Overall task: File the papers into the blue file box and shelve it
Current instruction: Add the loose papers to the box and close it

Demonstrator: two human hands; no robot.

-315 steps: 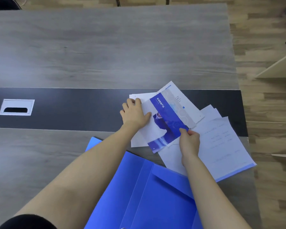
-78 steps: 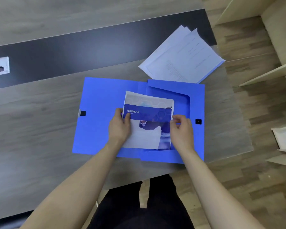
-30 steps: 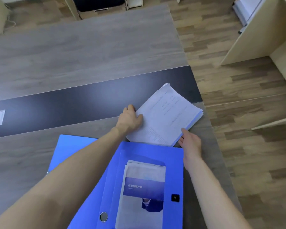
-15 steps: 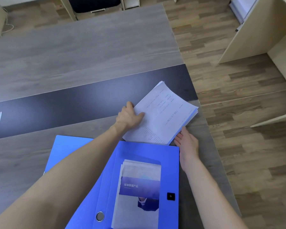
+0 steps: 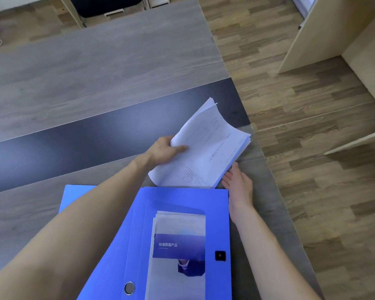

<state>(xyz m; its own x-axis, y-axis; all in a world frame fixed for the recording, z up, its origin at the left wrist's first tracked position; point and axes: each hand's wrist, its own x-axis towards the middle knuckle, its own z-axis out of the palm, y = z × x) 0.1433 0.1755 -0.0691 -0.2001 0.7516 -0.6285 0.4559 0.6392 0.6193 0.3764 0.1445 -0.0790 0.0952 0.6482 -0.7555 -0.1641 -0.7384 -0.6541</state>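
Observation:
The blue file box (image 5: 182,198) lies open on the table in front of me, with a blue-and-white brochure (image 5: 179,245) lying inside it. Just beyond the box is a stack of white papers (image 5: 206,148), its far end lifted and curling off the table. My left hand (image 5: 164,151) grips the stack's left edge, thumb on top. My right hand (image 5: 238,182) is at the stack's near right corner, fingers under its edge.
The grey wooden table (image 5: 95,72) has a dark strip (image 5: 95,135) across its middle; its right edge runs close to my right arm. Beige shelving panels (image 5: 325,35) stand on the wooden floor at the upper right.
The paper stack has risen off the table at its far end, pulled slightly toward the box. My left hand now holds its edge instead of resting on it. The view shifted a little.

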